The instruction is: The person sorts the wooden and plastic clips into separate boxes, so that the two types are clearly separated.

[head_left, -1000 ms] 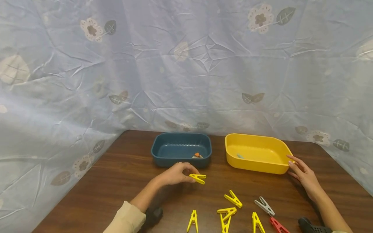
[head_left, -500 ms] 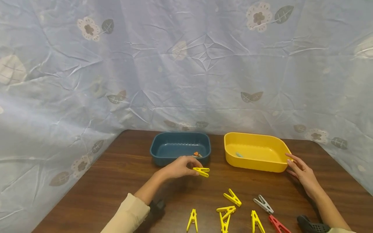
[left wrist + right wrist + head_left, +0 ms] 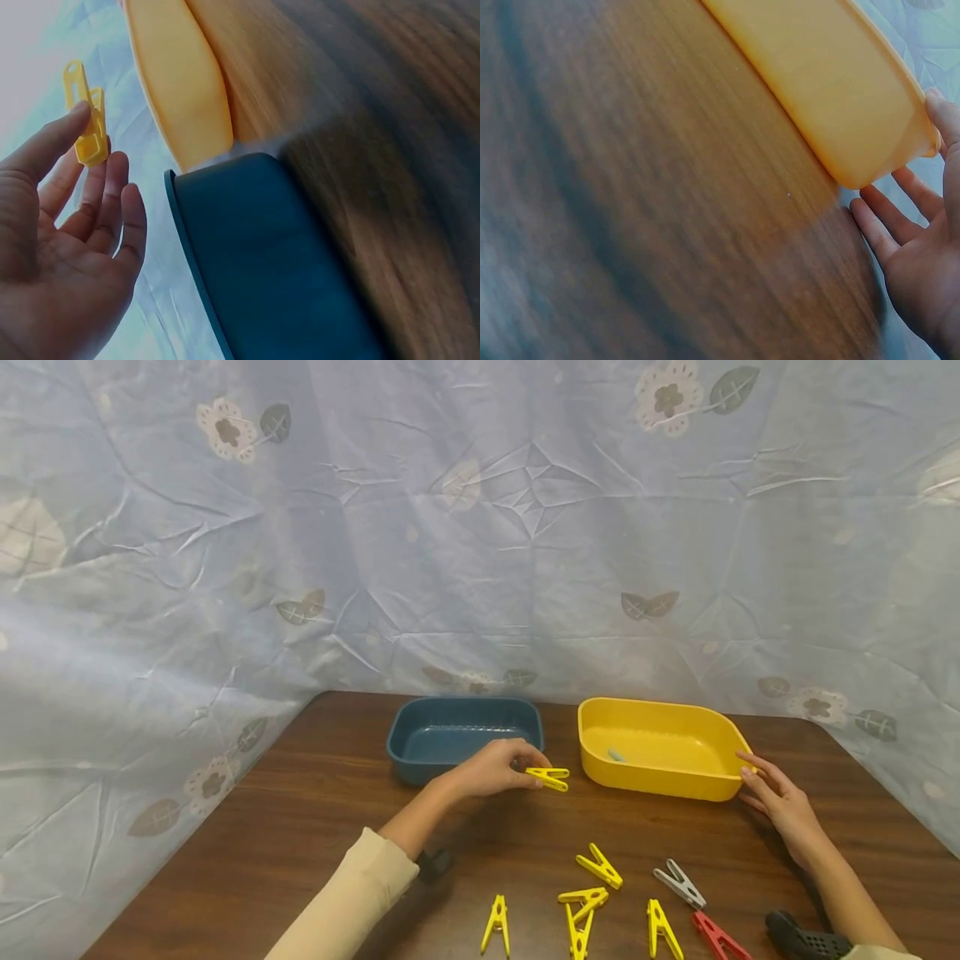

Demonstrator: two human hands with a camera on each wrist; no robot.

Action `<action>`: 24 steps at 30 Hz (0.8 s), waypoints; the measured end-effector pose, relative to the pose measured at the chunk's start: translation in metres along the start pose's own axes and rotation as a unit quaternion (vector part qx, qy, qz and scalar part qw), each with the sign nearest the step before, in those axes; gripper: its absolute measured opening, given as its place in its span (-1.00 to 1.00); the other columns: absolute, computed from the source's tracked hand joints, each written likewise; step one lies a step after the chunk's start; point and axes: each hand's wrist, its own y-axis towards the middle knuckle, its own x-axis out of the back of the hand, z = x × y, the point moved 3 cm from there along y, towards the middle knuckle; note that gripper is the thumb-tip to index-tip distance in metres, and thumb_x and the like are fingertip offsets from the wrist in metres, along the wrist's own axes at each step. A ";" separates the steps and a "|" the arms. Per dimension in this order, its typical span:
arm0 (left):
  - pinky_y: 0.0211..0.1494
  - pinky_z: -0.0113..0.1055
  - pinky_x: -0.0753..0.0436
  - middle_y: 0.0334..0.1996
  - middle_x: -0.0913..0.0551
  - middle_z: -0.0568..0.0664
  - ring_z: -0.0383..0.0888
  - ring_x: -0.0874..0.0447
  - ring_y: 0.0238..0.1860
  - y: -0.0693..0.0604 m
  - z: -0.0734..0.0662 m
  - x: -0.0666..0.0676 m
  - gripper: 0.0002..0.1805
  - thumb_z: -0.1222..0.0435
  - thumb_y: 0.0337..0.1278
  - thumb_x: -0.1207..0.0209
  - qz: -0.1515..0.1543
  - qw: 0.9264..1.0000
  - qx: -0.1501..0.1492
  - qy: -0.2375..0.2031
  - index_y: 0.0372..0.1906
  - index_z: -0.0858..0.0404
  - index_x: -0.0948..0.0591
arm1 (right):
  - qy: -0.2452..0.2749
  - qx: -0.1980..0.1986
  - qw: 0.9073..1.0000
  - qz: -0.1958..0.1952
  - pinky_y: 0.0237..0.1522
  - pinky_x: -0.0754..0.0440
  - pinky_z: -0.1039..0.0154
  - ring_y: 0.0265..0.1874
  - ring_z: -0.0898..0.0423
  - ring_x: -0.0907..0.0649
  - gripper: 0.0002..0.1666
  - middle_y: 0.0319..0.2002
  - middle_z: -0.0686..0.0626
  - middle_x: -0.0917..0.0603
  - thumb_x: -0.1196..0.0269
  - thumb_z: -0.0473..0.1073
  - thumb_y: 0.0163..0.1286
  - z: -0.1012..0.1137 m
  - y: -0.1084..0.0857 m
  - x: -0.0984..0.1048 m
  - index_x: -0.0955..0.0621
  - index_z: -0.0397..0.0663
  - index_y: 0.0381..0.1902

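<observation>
My left hand (image 3: 501, 768) pinches a yellow clothespin (image 3: 549, 777) between thumb and fingers, in front of the blue bin's right corner. The left wrist view shows the pinched clothespin (image 3: 88, 120) with its legs pointing up, and the blue bin (image 3: 255, 240) beside the hand (image 3: 75, 247). At the yellow bin's (image 3: 660, 785) right corner, my right hand (image 3: 783, 810) touches the rim. In the right wrist view the thumb of the right hand (image 3: 922, 247) lies on the rim of the yellow bin (image 3: 832, 82), with the other fingers below, loosely bent.
Several yellow clothespins (image 3: 598, 866) lie on the table (image 3: 300, 827) near its front, with a grey one (image 3: 680, 884) and a red one (image 3: 718, 935) at their right. The blue bin (image 3: 427, 772) stands at the back left. A small light-blue item (image 3: 616, 755) lies inside the yellow bin.
My left hand has moved right and farther back with the yellow clothespin, passing in front of the blue bin and now covering the small items in it. The right hand stays at the yellow bin.
</observation>
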 end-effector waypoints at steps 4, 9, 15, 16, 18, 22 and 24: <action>-0.22 -0.44 -0.48 -0.25 -0.57 -0.15 -0.21 -0.46 -0.25 0.010 -0.004 -0.003 -0.72 0.31 0.05 -0.27 0.001 1.000 -0.012 0.003 -0.08 0.21 -0.63 | 0.004 -0.004 1.000 -0.002 -0.19 -0.50 0.51 -0.04 0.53 -0.39 -0.46 0.21 0.01 -0.22 0.06 -0.14 0.48 -0.002 -0.002 0.000 -0.20 -0.02 0.39; -0.24 -0.48 -0.47 -0.25 -0.56 -0.17 -0.27 -0.44 -0.27 0.025 -0.008 -0.008 -0.73 0.28 0.08 -0.26 0.000 0.999 -0.028 0.015 -0.07 0.19 -0.63 | 0.019 -0.006 1.000 -0.008 -0.19 -0.50 0.52 -0.06 0.53 -0.41 -0.46 0.17 0.07 -0.24 0.06 -0.14 0.48 -0.003 -0.003 0.000 -0.21 -0.02 0.38; -0.31 -0.48 -0.45 -0.31 -0.53 -0.20 -0.28 -0.40 -0.33 0.039 -0.012 -0.012 -0.73 0.27 0.08 -0.26 -0.001 0.999 -0.027 0.018 -0.07 0.18 -0.63 | 0.024 -0.002 1.000 -0.006 -0.19 -0.50 0.52 -0.05 0.53 -0.41 -0.47 0.14 0.14 -0.25 0.06 -0.15 0.48 -0.001 -0.005 0.000 -0.22 -0.02 0.38; -0.32 -0.47 -0.44 -0.31 -0.53 -0.19 -0.28 -0.40 -0.34 0.041 -0.012 -0.012 -0.72 0.28 0.08 -0.26 -0.004 1.000 -0.024 0.020 -0.07 0.19 -0.63 | 0.026 0.000 1.000 -0.001 -0.19 -0.50 0.52 -0.05 0.52 -0.41 -0.47 0.15 0.13 -0.25 0.06 -0.15 0.48 -0.001 -0.005 0.000 -0.22 -0.02 0.38; -0.33 -0.48 -0.44 -0.31 -0.54 -0.18 -0.27 -0.40 -0.35 0.045 -0.012 -0.012 -0.72 0.27 0.07 -0.26 -0.011 0.999 -0.018 0.027 -0.07 0.19 -0.63 | 0.033 0.002 0.999 -0.001 -0.19 -0.50 0.51 -0.06 0.52 -0.42 -0.47 0.14 0.12 -0.26 0.06 -0.15 0.48 0.000 -0.003 0.000 -0.23 -0.02 0.37; -0.32 -0.49 -0.44 -0.28 -0.57 -0.15 -0.28 -0.43 -0.35 0.054 -0.013 -0.012 -0.72 0.27 0.07 -0.26 -0.017 0.999 -0.011 0.036 -0.07 0.20 -0.63 | 0.047 0.009 0.999 -0.001 -0.19 -0.50 0.52 -0.06 0.51 -0.43 -0.48 0.13 0.13 -0.26 0.05 -0.17 0.48 0.001 0.000 -0.001 -0.24 -0.02 0.36; -0.31 -0.50 -0.45 -0.27 -0.57 -0.16 -0.29 -0.44 -0.34 0.059 -0.013 -0.013 -0.72 0.26 0.07 -0.26 -0.017 0.999 -0.007 0.040 -0.08 0.19 -0.64 | 0.051 0.011 0.999 -0.001 -0.19 -0.49 0.52 -0.05 0.50 -0.43 -0.48 0.13 0.14 -0.26 0.05 -0.17 0.47 0.001 0.001 -0.002 -0.24 -0.03 0.36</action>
